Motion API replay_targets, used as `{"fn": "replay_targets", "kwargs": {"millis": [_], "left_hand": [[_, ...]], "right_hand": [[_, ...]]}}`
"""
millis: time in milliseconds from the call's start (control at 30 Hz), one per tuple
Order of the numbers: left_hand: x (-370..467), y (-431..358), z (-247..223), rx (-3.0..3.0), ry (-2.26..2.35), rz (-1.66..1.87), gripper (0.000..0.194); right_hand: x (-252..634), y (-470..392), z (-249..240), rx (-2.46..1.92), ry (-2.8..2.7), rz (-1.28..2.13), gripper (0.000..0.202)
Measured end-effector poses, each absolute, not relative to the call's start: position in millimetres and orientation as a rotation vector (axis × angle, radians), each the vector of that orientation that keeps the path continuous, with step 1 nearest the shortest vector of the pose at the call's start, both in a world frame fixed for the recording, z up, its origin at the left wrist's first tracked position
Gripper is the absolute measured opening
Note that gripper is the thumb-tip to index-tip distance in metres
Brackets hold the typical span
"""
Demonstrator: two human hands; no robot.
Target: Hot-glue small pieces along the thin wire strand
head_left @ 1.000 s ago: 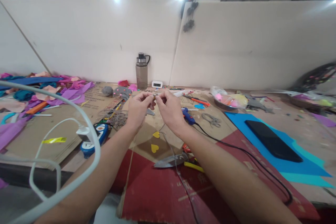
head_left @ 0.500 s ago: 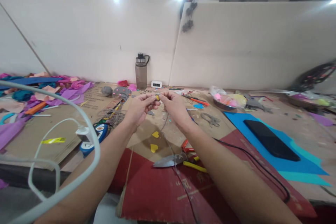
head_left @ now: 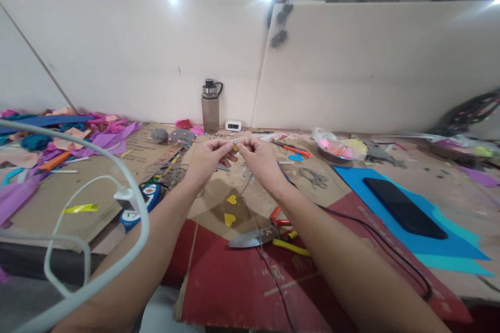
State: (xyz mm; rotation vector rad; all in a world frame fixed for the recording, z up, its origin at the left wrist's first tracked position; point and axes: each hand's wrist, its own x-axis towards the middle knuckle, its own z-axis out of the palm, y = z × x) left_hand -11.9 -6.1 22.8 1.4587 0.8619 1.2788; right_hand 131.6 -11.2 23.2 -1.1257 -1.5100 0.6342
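Note:
Near the middle of the view, my left hand point(head_left: 209, 160) and my right hand point(head_left: 258, 158) meet at the fingertips, both pinched on a small yellow piece point(head_left: 235, 148) that is mostly hidden by the fingers. A thin grey cord point(head_left: 247, 183) hangs below my right hand and runs down over the cardboard. Under the hands lie an upper yellow heart point(head_left: 232, 199) and a lower yellow heart point(head_left: 229, 219). Scissors point(head_left: 250, 239) with a wide blade and yellow-handled pliers point(head_left: 291, 247) rest close to my right forearm.
A bottle point(head_left: 210, 106) and small white clock point(head_left: 233, 125) stand by the back wall. Blue sheets under a black phone point(head_left: 404, 208) lie right. A tape measure point(head_left: 150, 197) and white cable point(head_left: 145, 218) are left, beyond them coloured scraps point(head_left: 35, 140). An orange cutter point(head_left: 299, 151) lies behind.
The fingertips of both hands have closed in more tightly around the yellow piece, and less of it shows. The things on the table have stayed in place.

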Motion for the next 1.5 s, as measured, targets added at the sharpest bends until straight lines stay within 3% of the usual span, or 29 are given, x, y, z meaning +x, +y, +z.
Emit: {"fn": "replay_targets", "kwargs": {"millis": [233, 567, 700, 933, 1067, 1267, 1500], "left_hand": [[-15.2, -3.7, 23.9, 1.481, 0.889, 1.446, 0.029], [-18.1, -7.3, 17.3, 2.526, 1.152, 1.579, 0.011], [-17.2, -6.1, 17.3, 2.294, 1.198, 1.584, 0.01], [-17.4, -1.0, 22.4, 1.577, 0.939, 1.456, 0.038], [-13.6, -3.1, 20.1, 1.587, 0.904, 1.269, 0.029], [-8.1, -6.0, 16.7, 1.506, 0.909, 1.336, 0.022], [-8.7, -9.1, 21.0, 1.552, 0.924, 1.328, 0.023]], "right_hand": [[132.3, -13.1, 24.0, -1.163, -1.482, 0.636, 0.02], [132.0, -12.9, 23.7, -1.212, -1.496, 0.654, 0.02], [130.8, -16.0, 25.5, -1.224, -1.501, 0.653, 0.018], [132.2, -12.9, 22.6, -1.197, -1.457, 0.688, 0.019], [131.4, -8.2, 16.1, -1.152, -1.354, 0.828, 0.024], [126.7, -11.1, 14.7, -1.103, -1.258, 1.002, 0.026], [128.0, -11.5, 14.3, -1.101, -1.393, 0.805, 0.02]]}}
